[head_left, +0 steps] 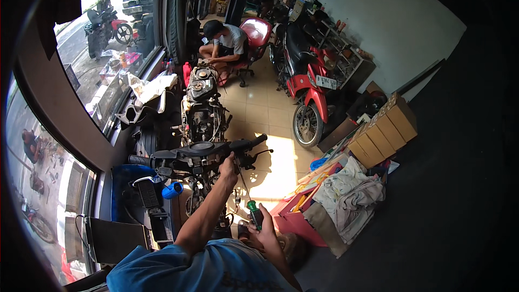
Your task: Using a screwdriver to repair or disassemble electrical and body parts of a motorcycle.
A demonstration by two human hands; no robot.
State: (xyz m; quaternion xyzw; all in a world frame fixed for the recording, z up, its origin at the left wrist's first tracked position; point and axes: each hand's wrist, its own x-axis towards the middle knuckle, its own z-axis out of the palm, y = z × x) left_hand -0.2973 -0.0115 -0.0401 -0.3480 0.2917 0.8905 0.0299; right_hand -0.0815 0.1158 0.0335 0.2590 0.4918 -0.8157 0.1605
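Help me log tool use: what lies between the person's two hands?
In the head view, a green-handled screwdriver extends from the right hand toward the left hand.

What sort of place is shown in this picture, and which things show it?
Most likely a motorcycle repair workshop: a partly stripped motorcycle stands ahead, the right hand holds a green-handled screwdriver, and a red motorcycle stands farther off to the right.

Stripped motorcycle (204,116): 1. Near end: 1 left hand (229,167), 1 right hand (265,227), 1 green-handled screwdriver (253,208). Right of it: 1 red step-through motorcycle (312,80). Far end: 1 co-worker (233,42), 1 swivel chair (256,31).
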